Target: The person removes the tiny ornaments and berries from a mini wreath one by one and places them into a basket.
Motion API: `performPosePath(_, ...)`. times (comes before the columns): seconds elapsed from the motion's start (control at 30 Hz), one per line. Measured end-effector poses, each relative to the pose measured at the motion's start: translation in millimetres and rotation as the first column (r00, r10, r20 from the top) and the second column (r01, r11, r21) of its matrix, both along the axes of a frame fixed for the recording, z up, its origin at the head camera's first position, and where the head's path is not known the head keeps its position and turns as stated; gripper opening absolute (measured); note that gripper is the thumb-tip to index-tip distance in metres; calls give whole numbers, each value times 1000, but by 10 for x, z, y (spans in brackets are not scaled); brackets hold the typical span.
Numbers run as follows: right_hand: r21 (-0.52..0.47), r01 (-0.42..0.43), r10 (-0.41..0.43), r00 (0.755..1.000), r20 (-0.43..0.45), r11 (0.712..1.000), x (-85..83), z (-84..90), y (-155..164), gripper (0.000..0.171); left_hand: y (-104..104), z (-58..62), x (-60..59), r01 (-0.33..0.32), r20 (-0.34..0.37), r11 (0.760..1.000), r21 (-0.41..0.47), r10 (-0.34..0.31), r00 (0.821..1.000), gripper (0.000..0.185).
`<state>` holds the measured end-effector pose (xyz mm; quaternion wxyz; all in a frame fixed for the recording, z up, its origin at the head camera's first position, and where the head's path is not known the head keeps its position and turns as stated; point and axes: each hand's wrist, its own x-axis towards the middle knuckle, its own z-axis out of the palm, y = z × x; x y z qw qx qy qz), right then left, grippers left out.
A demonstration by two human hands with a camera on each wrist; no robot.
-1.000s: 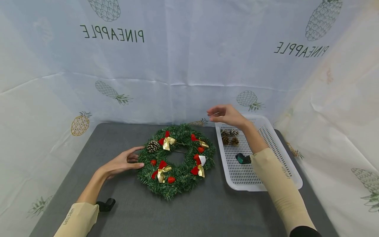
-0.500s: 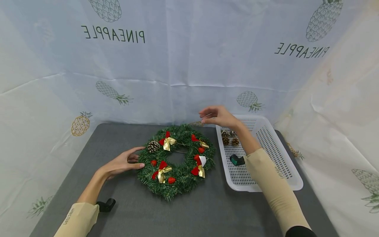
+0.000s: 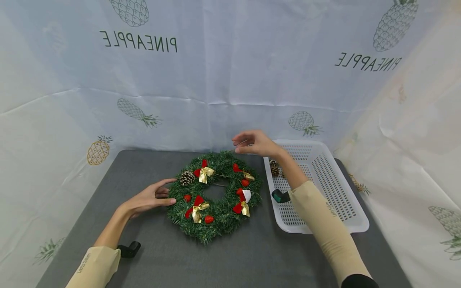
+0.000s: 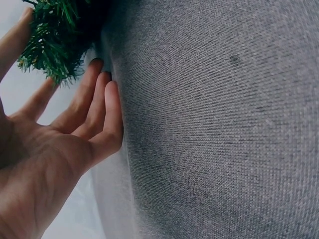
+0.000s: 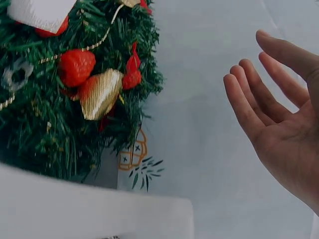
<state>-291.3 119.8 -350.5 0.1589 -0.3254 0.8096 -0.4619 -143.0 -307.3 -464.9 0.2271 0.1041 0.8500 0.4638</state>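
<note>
backdrop: white pineapple-print cloth (image 3: 230, 80) | table (image 3: 234, 256): grey

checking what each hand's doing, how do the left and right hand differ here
The left hand lies low on the grey table, fingers touching the wreath at its left edge; the right hand hangs raised above the wreath's far rim, touching nothing. Both are open and hold nothing, with beige sleeves.

A white perforated tray (image 3: 345, 192) holds pine cones (image 3: 274, 168) beside a pineapple-print cloth (image 3: 230, 80).
</note>
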Motion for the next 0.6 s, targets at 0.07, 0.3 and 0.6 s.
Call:
performPosePath(0.07,-4,-4,4,1000,3,1000,8,-1,-41,43,0,1,1,-2,1,1000,0,2,1000,86)
performPosePath(0.3,-15,-36,37,999,27,999,44,-20,-188,45,1,-5,3,-6,4,1000,0,6,1000,85)
performPosePath(0.6,-7,-73,73,997,36,997,55,-99,-393,45,5,-8,4,-7,-1,1000,-3,7,1000,85)
